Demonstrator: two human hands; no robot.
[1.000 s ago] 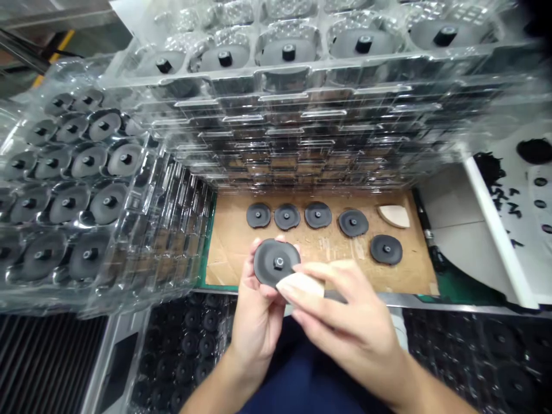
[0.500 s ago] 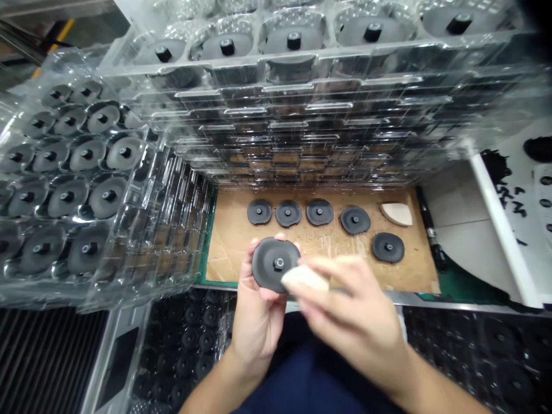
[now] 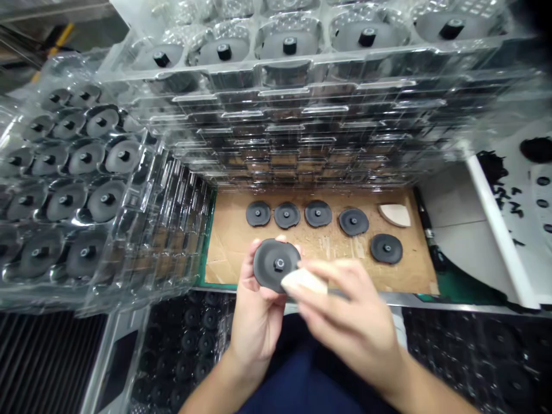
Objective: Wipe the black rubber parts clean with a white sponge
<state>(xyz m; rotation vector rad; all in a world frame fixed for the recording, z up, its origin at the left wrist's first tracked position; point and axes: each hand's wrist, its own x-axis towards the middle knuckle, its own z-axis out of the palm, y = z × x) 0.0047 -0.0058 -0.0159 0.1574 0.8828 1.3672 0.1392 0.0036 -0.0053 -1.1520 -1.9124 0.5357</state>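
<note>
The left hand (image 3: 257,325) held a disc (image 3: 266,265). The right hand (image 3: 351,316) pinched a pad (image 3: 305,280) at its edge. Five more discs (image 3: 318,213) lay beyond the hands.

1. Green worktop (image 3: 466,283) shows past the left edge and lower right corner of the cardboard (image 3: 224,259); a metal strip (image 3: 405,300) runs along its front.
2. A white-edged partition (image 3: 499,221) stands beyond the cardboard's right edge.
3. Off its lower left corner: a dark ribbed surface (image 3: 47,362), grey frame (image 3: 125,322).
4. Far past the upper left corner, a yellow bar (image 3: 64,35).
</note>
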